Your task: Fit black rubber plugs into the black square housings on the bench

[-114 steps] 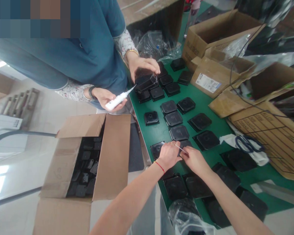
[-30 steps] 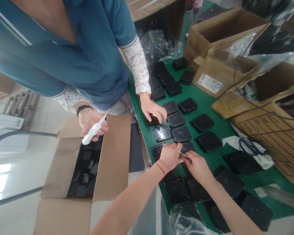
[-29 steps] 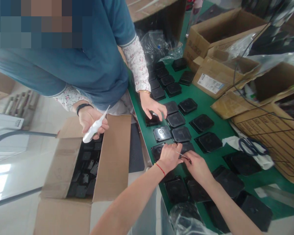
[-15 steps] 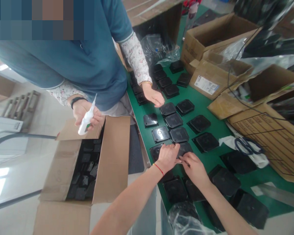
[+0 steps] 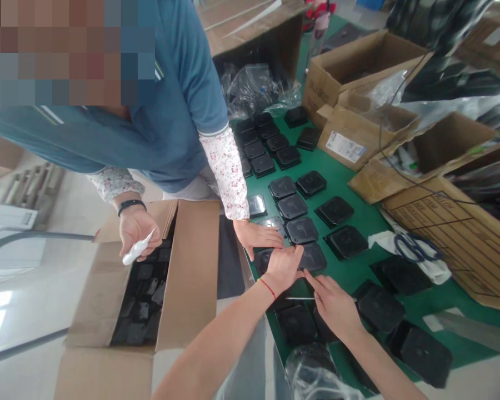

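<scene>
My left hand [image 5: 283,268], a red string at its wrist, has its fingers curled closed at the near-left side of a black plastic cover [image 5: 313,256]. What they pinch, if anything, is hidden. Close beside it, my right hand [image 5: 332,297] points its index finger at the cover's near edge. A thin metal rod [image 5: 299,298] crosses beneath that finger and is held in the right hand. More black covers [image 5: 301,229] lie in rows beyond. A co-worker's hand [image 5: 258,235] rests flat over neighbouring covers; the co-worker's other hand holds a small white nozzle bottle [image 5: 136,251].
The green table [image 5: 352,183] carries more black parts and a white cloth [image 5: 433,268]. Open cardboard boxes [image 5: 345,133] line its far right side. A box of black parts [image 5: 194,266] stands at the left. Clear plastic [image 5: 316,373] lies at the near edge.
The co-worker's hand has come down onto the covers near my left hand, and the bottle has tilted lower. My right fingers have straightened slightly, and the metal rod now shows.
</scene>
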Available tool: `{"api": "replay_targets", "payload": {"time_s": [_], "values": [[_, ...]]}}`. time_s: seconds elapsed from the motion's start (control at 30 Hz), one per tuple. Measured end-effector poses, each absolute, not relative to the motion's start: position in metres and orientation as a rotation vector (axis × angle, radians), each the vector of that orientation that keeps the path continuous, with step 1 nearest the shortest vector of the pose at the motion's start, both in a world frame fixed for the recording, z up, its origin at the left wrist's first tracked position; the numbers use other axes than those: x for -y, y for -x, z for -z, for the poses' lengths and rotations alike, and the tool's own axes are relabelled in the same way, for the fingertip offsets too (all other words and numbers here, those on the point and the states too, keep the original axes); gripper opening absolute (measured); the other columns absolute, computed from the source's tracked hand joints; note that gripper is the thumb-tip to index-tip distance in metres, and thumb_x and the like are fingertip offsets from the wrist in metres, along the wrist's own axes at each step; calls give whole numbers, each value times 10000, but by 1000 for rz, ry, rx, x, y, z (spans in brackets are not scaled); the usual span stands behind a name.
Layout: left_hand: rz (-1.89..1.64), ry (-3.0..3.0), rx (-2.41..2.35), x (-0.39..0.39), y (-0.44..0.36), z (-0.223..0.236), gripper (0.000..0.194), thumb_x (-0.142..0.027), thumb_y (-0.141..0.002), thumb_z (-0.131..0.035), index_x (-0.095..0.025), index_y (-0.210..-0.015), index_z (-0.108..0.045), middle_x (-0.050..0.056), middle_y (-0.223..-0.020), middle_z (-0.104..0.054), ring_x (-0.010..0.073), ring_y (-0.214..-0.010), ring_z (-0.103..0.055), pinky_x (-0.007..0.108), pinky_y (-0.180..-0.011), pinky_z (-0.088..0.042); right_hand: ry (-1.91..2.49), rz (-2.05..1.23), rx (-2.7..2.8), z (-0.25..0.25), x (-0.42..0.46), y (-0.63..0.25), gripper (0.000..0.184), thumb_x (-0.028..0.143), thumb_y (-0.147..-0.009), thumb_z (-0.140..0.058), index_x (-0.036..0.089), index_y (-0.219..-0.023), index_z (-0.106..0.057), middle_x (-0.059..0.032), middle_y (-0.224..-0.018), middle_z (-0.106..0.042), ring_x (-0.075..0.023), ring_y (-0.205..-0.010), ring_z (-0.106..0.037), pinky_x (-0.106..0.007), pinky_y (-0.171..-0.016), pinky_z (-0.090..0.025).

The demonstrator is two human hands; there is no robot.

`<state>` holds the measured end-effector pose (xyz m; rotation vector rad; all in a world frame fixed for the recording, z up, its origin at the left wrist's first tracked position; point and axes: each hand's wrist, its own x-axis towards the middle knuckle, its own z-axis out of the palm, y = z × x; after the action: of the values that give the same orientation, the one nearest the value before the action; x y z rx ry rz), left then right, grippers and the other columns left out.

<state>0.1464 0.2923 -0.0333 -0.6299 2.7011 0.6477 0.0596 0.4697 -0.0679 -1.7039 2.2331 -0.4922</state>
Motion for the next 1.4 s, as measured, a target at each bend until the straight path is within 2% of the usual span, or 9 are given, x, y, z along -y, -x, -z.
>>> {"api": "replay_targets", "payload": {"time_s": [0.3, 0.4, 0.47, 0.53, 0.6, 0.67, 0.93, 1.07, 1.4], "values": [[-692, 620, -2654, -291, -144, 28, 401, -354, -846, -686, -179, -1119, -450, 88, -1056, -667, 250, -959, -661, 327, -758, -487, 1420, 718, -2100, 62, -452, -58, 453, 120, -891, -364, 175, -1242, -646, -94, -966, -690, -229, -919, -637, -374, -823, -551], [-671, 633, -2652, -291, -142, 25, 393, -378, -843, -692, -183, -1095, -462, 90, -1042, -671, 253, -951, -661, 332, -758, -485, 1305, 828, -2076, 46, -445, -51, 339, 201, -874, -447, 178, -1073, -721, -88, -845, -676, -229, -811, -624, -359, -722, -531], [-646, 660, -2651, -294, -140, 24, 440, -409, -812, -733, -173, -1081, -476, 101, -1028, -675, 267, -946, -662, 345, -769, -485, 1058, 1066, -2078, 30, -439, -44, 231, 323, -880, -546, 193, -832, -730, -44, -667, -612, -181, -626, -559, -313, -580, -471], [-621, 697, -2658, -298, -140, 25, 484, -401, -784, -769, -155, -1089, -485, 116, -1025, -677, 282, -952, -661, 367, -797, -486, 674, 1476, -2009, 16, -429, -40, 438, 442, -900, -562, 211, -528, -562, 17, -480, -430, -125, -468, -410, -289, -478, -359], [-608, 747, -2670, -304, -139, 27, 517, -369, -787, -771, -136, -1141, -474, 124, -1042, -676, 288, -973, -657, 383, -828, -485, 383, 1810, -1767, 9, -417, -41, 615, 497, -941, -491, 230, -413, -320, 49, -414, -250, -100, -414, -297, -291, -451, -273], [-621, 805, -2674, -309, -140, 30, 550, -349, -794, -764, -121, -1187, -454, 126, -1053, -677, 286, -979, -658, 383, -839, -485, 343, 1897, -1514, 12, -403, -47, 654, 512, -958, -454, 233, -409, -234, 54, -407, -203, -92, -401, -256, -299, -450, -228], [-750, 810, -2716, -309, -147, 38, 619, -453, -765, -770, -128, -1193, -465, 120, -1046, -685, 297, -997, -654, 407, -887, -458, 698, 1692, -1536, 42, -386, -58, 619, 525, -979, -430, 217, -449, -341, 37, -448, -310, -98, -444, -295, -318, -495, -219], [-764, 830, -2729, -309, -149, 43, 656, -448, -751, -780, -116, -1222, -466, 120, -1055, -687, 295, -990, -655, 412, -899, -445, 615, 1769, -1438, 40, -384, -60, 628, 532, -995, -368, 225, -452, -297, 46, -436, -254, -97, -424, -258, -315, -472, -211], [-755, 819, -2716, -307, -149, 45, 677, -504, -756, -769, -126, -1219, -451, 122, -1065, -687, 289, -996, -654, 399, -900, -433, 477, 1833, -1393, 43, -387, -58, 623, 518, -988, -403, 225, -445, -313, 45, -433, -270, -102, -430, -273, -309, -473, -224]]}}
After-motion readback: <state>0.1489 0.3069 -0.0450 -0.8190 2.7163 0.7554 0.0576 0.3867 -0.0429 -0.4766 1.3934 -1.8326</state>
